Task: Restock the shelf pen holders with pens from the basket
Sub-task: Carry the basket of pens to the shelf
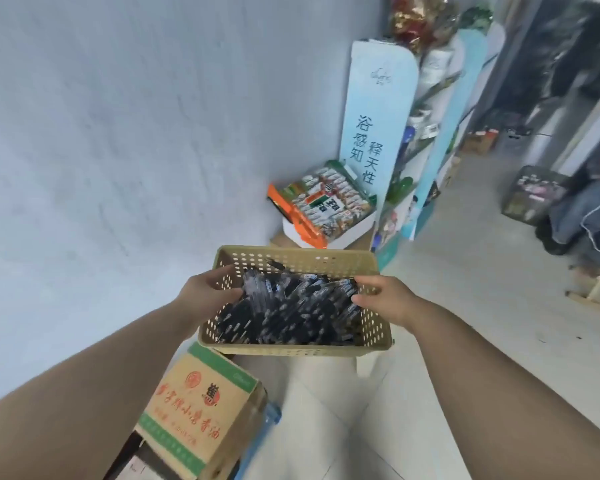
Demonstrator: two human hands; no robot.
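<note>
1. A person carries a tan perforated basket (291,347) of pens (291,308) along a shop aisle. It is held out in front at about waist level, over the tiled floor (430,306) and just past a printed cardboard box (201,410).
2. The left hand (207,289) is curled over the basket's left wall, with its fingertips dipping in among the pens. The right hand (385,299) pinches the right wall, thumb inside and fingers along the rim.
3. Risk of a spill: the load appears to hang from two thin plastic walls. If either hand lets go to pick out pens, the basket would likely tip toward the freed side and shed pens onto the floor.
4. Risk of flex: the walls are pierced with rows of holes and will probably bow under a full load, which could loosen the pinch on the right.
5. Risk of a knock: the box below, the stack of snack packs (323,202) ahead and the tall blue display rack (378,133) crowd the path beside the grey wall (118,133). A bump against any of them could jolt the basket.
6. No pen holders are in sight, so the restocking itself looks not yet begun.
7. The pens are black-bodied with pale printed bands and lie in a loose, crisscrossed heap that fills the basket nearly to the rim. One dark pen rests up against the far wall. They look slick and round, and are likely to roll and slide if the basket tilts.
</note>
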